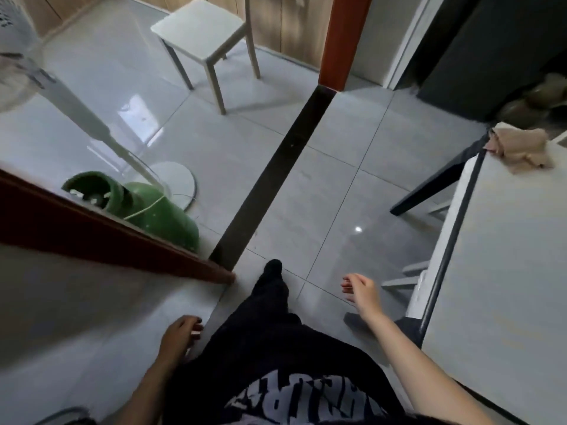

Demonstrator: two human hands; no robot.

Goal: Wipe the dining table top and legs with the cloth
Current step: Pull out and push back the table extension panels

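- My left hand (181, 332) hung at lower centre, fingers loosely curled, holding nothing.
- My right hand (360, 288) was lifted right of centre, fingers relaxed and empty, near the edge of the white surface (506, 271).
- The cloth (518, 147) lay crumpled on the surface's far corner at the upper right, well apart from both hands.
- I judged it soft, light and limp; a pinch on its bunched top should lift it without slipping.
- A dark leg (435, 182) slanted below that corner.
- White print on the black shirt (306, 397) appeared upside down; I could not read it.
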